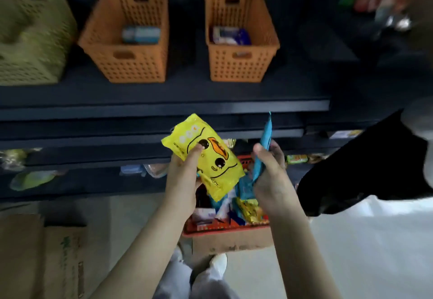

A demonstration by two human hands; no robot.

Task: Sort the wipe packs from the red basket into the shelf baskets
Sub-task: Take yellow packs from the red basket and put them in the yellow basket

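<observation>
A dark shelf unit [164, 106] stands over a pale floor. Before it, the left hand [181, 181] grips a yellow wipe pack [210, 158] printed with a cartoon duck face, its small print too blurred to read. The right hand [271, 181] pinches a blue pack [263, 148] edge-on. Below them the red basket [225, 229] holds more packs, apparently on a cardboard box [234, 242]. On the shelf above sit a green basket [30, 41], a left orange basket [131, 66] and a right orange basket [239, 66].
</observation>
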